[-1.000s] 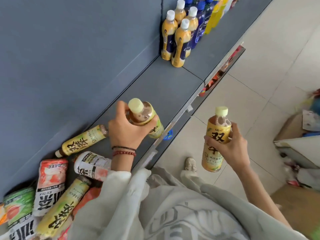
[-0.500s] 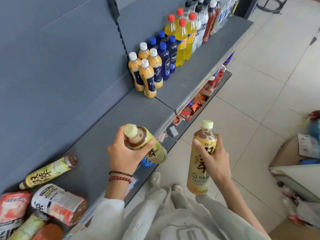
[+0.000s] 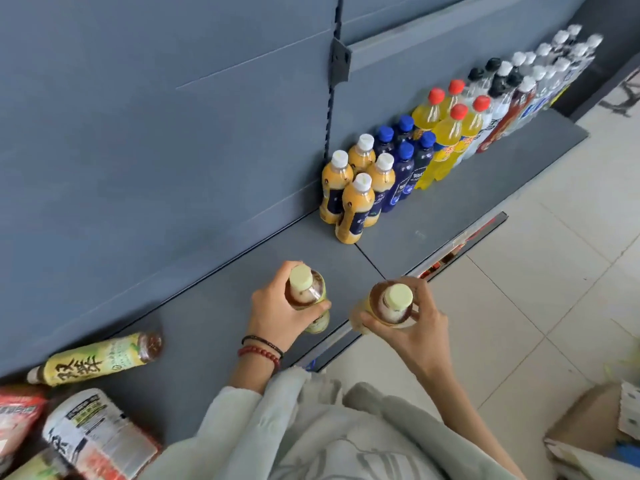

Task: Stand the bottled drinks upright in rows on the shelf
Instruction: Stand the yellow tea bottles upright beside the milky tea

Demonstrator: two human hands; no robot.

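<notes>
- Brown-filled, pale-capped left tea bottle (image 3: 306, 296) and right tea bottle (image 3: 393, 304), held near upright over the grey shelf (image 3: 214, 323) front.
- Third tea bottle (image 3: 100, 358) lies sideways by the back panel.
- Orange-drink bottles (image 3: 353, 202) stand upright in rows.

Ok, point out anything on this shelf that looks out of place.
One yellow-labelled tea bottle lies on its side by the back panel, and other bottles lie heaped at the lower left of the shelf. The orange-drink bottles and the rows beyond them stand upright.
</notes>
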